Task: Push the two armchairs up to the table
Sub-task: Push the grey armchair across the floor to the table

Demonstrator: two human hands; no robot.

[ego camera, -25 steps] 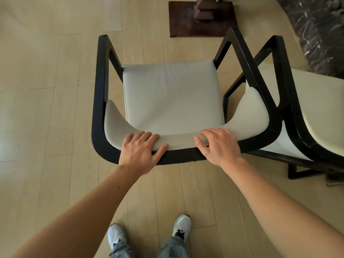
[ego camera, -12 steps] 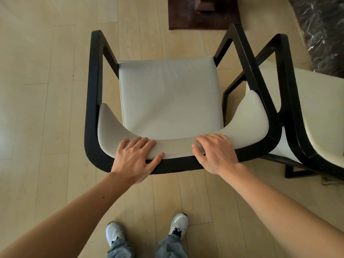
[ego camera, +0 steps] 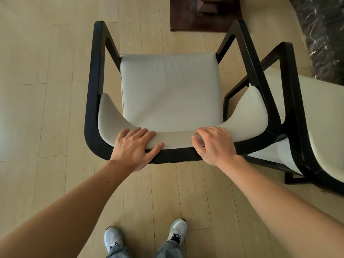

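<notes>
Both hands planted on the curved backrest of the near armchair. Left hand draped over the grey padding, fingers loosely spread across the top and thumb stretched along the rear edge. Right hand hooked the same way a little further along, fingers side by side and curled over the pad, thumb tucked against it. A wrapping hold on the rail, not a pinch.

Compared with a second ago: chair shifted forward, its front arm ends now level with the near edge of the dark wooden pedestal base, which sits higher in view and partly cropped. Grip unchanged on the backrest through all three views. Second armchair just beside on the right, frames close or perhaps touching, hard to tell; set at an angle near the dark marbled surface at the upper right.

Tabletop itself not visible, so true closeness to the table unclear. Judging from the pedestal: first chair well on its way in, likely a short push left. Second chair apparently not yet dealt with. Possible snag: the neighbouring frames catching as the near chair slides on the wood floor.
</notes>
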